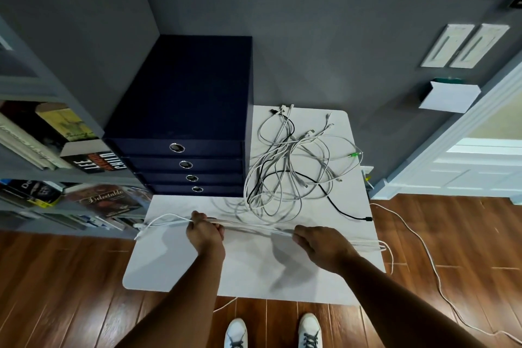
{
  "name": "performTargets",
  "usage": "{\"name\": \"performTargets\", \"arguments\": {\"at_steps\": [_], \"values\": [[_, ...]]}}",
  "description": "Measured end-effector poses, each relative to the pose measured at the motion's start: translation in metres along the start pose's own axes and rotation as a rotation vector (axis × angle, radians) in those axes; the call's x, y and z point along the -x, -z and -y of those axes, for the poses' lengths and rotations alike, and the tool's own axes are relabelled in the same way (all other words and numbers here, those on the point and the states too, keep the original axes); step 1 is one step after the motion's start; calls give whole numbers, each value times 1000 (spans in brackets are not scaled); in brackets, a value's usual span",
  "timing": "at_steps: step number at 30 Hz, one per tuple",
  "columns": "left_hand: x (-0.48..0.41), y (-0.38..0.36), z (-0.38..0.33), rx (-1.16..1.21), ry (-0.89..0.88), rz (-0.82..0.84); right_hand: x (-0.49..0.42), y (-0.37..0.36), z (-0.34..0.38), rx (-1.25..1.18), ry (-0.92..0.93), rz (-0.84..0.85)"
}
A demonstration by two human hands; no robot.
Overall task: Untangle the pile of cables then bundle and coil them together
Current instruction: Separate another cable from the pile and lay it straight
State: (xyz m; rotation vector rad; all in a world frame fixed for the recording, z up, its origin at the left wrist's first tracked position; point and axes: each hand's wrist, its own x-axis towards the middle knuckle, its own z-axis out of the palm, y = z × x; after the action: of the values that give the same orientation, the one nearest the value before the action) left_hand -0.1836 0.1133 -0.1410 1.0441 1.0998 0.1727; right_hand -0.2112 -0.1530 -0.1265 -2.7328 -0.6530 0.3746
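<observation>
Middle of the frame: a white desk (pixel 175 271) seen from above, with a tangled pile of cables (pixel 288 167) on its upper right part. Mostly white and grey loops, with one black cable (pixel 339 206) winding through and running out to the desk's right edge. A small green connector (pixel 353 154) at the pile's right side.

Lower centre, above the near part of the desk: a few white strands (pixel 254 227) pulled out of the pile and stretched taut, roughly level. Left hand (pixel 204 234) closed around these strands, fingers curled over them, knuckles up. Right hand (pixel 319 246) further right on the same strands, back toward the camera, fingertips bent down and pinching them. Hands well apart. Loose ends trailing off past the left hand to the desk's left edge; a looped end sticking out past the right hand near the right edge.

Upper left of the desk: a dark blue drawer box (pixel 183 110) with four round metal pulls, just beside the pile. Far left: a grey bookshelf (pixel 42 150) full of books. Below and around: wooden floor (pixel 56 277), a thin white cord (pixel 423 257) snaking across it at right, and two white shoes (pixel 236 333) at the bottom edge.
</observation>
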Motion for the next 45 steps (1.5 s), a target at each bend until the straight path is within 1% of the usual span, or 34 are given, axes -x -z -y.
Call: {"name": "performTargets", "arguments": {"at_steps": [3, 7, 11, 13, 15, 19, 21, 25, 27, 30, 31, 38, 43, 45], "values": [[-2, -2, 0, 0, -29, -30, -6, -2, 1, -12, -42, 45], [-2, 0, 3, 8, -58, -19, -18, -8, 16, -59, -76, 132], [-5, 3, -1, -70, -122, 15, -39, -9, 58, -225, -34, 120], [-11, 7, -4, -120, -155, 0, -46, -12, 71, -242, -51, 127], [-19, 12, -8, -144, -162, -6, -48, -12, 74, -210, -31, 127], [-25, 18, -19, -59, -135, -59, -39, -8, 57, -90, 29, 92], [-24, 17, -21, -47, -149, -43, -31, -8, 45, -42, 40, 77], [-24, 11, -28, 48, -96, -59, -13, -9, 16, 16, 7, 56], [-21, 6, -29, 97, -59, -20, -5, -9, 1, 26, -23, 38], [-10, -3, -27, 240, 6, 106, 4, -8, -18, 35, -67, 27], [-6, -6, -26, 263, 30, 126, 6, -7, -22, 34, -83, 29], [-3, -20, -26, 301, 124, 110, 15, -11, -43, 29, -170, 45], [-4, -19, -27, 301, 105, 119, 12, -10, -45, 33, -155, 58], [-8, -16, -24, 248, 74, 159, 14, -8, -46, 70, -130, 34]]}}
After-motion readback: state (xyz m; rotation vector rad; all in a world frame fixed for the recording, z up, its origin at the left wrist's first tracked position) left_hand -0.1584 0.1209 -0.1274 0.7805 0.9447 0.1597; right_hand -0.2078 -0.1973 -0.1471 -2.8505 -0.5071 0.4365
